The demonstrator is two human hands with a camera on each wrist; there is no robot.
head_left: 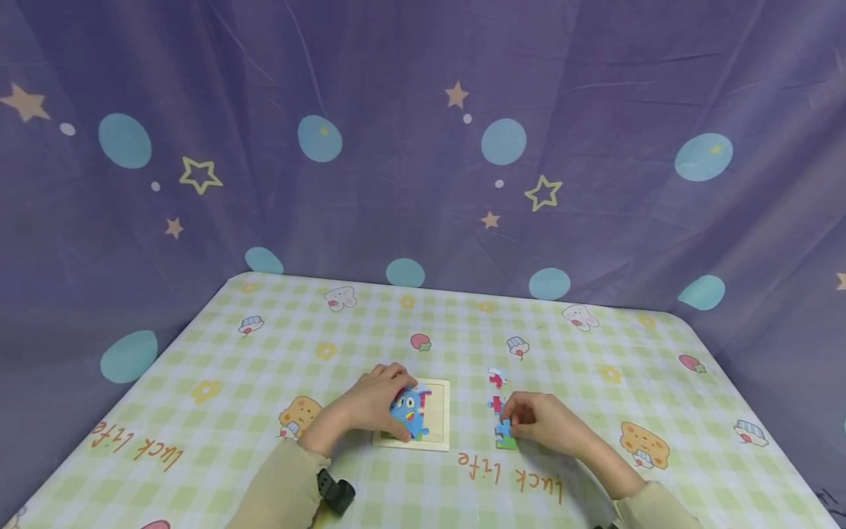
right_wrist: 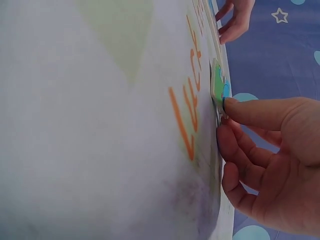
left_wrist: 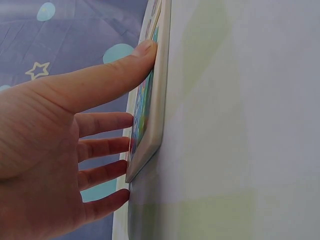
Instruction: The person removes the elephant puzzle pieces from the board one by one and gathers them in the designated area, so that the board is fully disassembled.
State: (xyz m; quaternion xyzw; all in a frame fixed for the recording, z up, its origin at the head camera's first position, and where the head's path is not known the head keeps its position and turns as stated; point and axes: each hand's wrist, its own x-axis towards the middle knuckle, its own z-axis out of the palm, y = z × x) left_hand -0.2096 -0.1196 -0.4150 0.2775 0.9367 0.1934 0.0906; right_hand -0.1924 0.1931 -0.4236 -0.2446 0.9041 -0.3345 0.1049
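A square wooden puzzle tray (head_left: 437,446) lies flat on the table, partly filled with a blue cartoon animal picture (head_left: 413,419). My left hand (head_left: 378,399) lies over the tray's left side, fingers spread toward its far edge. In the left wrist view its thumb (left_wrist: 117,75) presses on the near part of the picture, and its fairly straight fingers touch the tray side. To the right, my right hand (head_left: 545,422) pinches a blue jigsaw piece (head_left: 504,428) with curled fingers. Below that piece is a green one (head_left: 506,443). The right fingertips are partly hidden in the head view.
Red-and-blue jigsaw pieces (head_left: 496,404) and a red-and-white piece (head_left: 497,378) lie in a column beyond the right hand. A green checked tablecloth (head_left: 370,330) covers the table. A purple curtain (head_left: 410,198) hangs behind its far edge.
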